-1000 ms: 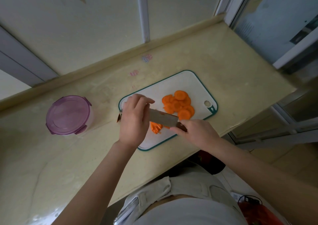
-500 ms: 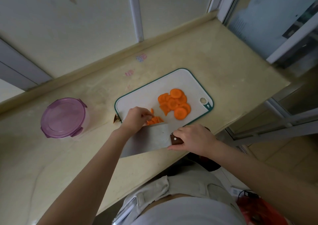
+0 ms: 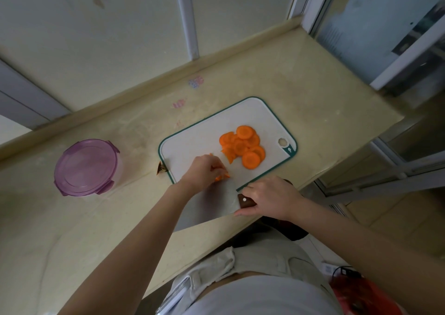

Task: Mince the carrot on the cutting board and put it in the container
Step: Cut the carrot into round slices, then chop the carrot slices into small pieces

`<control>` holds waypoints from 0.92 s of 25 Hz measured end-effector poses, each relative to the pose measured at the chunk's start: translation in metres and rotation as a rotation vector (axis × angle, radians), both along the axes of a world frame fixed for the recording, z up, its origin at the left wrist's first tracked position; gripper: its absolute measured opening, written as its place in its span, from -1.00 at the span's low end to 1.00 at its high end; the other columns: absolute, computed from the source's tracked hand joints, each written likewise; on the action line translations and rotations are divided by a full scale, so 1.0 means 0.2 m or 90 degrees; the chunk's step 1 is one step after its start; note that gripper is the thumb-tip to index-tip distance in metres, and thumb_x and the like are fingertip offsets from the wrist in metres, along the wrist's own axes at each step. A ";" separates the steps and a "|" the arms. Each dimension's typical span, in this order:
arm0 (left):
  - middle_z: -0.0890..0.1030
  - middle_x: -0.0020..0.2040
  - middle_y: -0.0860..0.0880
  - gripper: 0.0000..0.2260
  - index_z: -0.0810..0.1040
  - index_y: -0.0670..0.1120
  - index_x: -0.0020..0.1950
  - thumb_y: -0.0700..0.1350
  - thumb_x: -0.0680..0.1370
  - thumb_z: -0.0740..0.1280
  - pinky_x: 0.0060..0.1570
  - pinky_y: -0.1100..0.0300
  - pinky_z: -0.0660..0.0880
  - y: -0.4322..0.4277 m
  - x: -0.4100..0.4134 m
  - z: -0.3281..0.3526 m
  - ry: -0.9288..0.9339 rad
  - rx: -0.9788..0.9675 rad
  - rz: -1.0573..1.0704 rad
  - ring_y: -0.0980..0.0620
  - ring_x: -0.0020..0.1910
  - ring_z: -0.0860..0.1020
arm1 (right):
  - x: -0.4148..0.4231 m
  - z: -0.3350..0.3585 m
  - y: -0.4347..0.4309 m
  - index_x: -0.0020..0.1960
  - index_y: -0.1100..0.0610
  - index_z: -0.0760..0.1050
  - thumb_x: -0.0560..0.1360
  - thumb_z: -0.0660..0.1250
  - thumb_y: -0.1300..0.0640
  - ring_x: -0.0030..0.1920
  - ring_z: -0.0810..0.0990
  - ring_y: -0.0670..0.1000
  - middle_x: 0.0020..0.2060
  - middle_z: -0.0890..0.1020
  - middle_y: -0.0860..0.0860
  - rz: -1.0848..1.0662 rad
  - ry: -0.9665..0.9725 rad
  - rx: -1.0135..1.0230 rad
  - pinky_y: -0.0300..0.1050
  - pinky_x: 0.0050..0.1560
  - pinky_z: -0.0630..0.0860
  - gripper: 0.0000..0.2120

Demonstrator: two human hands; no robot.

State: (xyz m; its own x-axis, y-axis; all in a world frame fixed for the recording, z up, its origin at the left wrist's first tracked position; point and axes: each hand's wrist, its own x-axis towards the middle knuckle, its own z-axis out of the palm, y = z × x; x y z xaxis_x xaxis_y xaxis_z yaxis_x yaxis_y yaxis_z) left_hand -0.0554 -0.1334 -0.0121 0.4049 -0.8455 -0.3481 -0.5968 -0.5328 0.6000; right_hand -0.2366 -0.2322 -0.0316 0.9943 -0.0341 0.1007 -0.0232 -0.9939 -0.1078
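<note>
free: counter (image 3: pixel 138 153) between cutting board (image 3: pixel 192 141) and container (image 3: pixel 86 168) | blocked: container lidded; carrot slices (image 3: pixel 243 146) crowd board's right

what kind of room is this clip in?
Probably a home kitchen: beige stone-look counter against a wall, white cutting board with carrot slices, cleaver in the right hand.

I see a white rectangular plastic cutting board with a green rim (image 3: pixel 197 143) lying flat on the desk, set at an angle. On its right half lies a heap of round orange carrot slices (image 3: pixel 243 146), overlapping one another. Near the board's front edge a few thin orange carrot strips (image 3: pixel 222 176) show under the curled fingers of my left hand (image 3: pixel 203 170). The cleaver with the dark wooden handle (image 3: pixel 216 204) lies with its broad face up over that front edge, gripped by my right hand (image 3: pixel 269 198). The round clear container with the purple clip lid (image 3: pixel 85 166) stands closed, well left of the board.
</note>
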 end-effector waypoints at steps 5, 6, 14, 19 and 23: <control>0.56 -0.16 -0.03 -0.91 0.53 -0.14 -0.12 -0.25 0.54 0.24 -0.27 0.40 0.28 0.01 0.04 0.11 -0.003 -0.199 0.291 0.03 -0.18 0.48 | -0.01 0.06 0.00 -0.26 0.11 0.55 0.38 0.01 -0.46 -0.34 0.60 0.02 -0.37 0.62 0.00 -0.143 0.063 0.113 -0.17 -0.37 0.37 -0.33; 0.55 -0.17 -0.01 -0.89 0.50 -0.11 -0.11 -0.26 0.55 0.21 -0.27 0.40 0.31 0.01 0.03 0.14 0.022 -0.219 0.333 0.02 -0.18 0.50 | 0.00 0.07 0.00 -0.21 0.11 0.54 0.40 0.06 -0.45 -0.26 0.61 0.03 -0.31 0.64 0.02 -0.196 0.101 0.152 -0.15 -0.29 0.40 -0.36; 0.54 -0.04 -0.11 -0.81 0.51 -0.19 0.03 -0.37 0.56 0.14 -0.17 0.48 0.39 0.11 -0.05 0.04 -0.005 -0.375 0.471 0.05 -0.13 0.51 | 0.05 0.09 0.00 -0.39 0.04 0.36 0.52 0.20 -0.24 -0.44 0.41 -0.09 -0.49 0.41 -0.08 -0.469 0.143 0.429 -0.19 -0.38 0.30 -0.54; 0.54 0.03 -0.14 -0.79 0.58 -0.22 0.08 -0.32 0.58 0.17 -0.12 0.39 0.34 0.09 -0.02 -0.20 0.013 -0.179 0.426 -0.09 -0.02 0.55 | 0.07 0.03 0.01 -0.24 0.23 0.54 0.54 0.16 -0.23 -0.39 0.51 0.00 -0.43 0.51 0.05 -0.526 0.113 0.539 -0.12 -0.33 0.39 -0.46; 0.44 0.22 -0.11 -0.73 0.49 -0.20 0.26 -0.28 0.61 0.13 0.13 0.30 0.34 -0.03 0.01 -0.23 -0.040 -0.100 0.242 -0.05 0.19 0.43 | 0.10 0.02 0.03 -0.21 0.24 0.57 0.54 0.16 -0.25 -0.36 0.57 0.06 -0.37 0.60 0.13 -0.536 0.099 0.568 -0.03 -0.29 0.50 -0.44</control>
State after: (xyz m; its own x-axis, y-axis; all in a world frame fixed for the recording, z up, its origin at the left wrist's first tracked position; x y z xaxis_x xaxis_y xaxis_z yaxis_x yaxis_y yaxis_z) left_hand -0.0527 -0.1385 -0.0576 0.7151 -0.6723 -0.1913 -0.4133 -0.6274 0.6600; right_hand -0.2165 -0.2267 -0.0281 0.6282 -0.6652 -0.4035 -0.6933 -0.2433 -0.6783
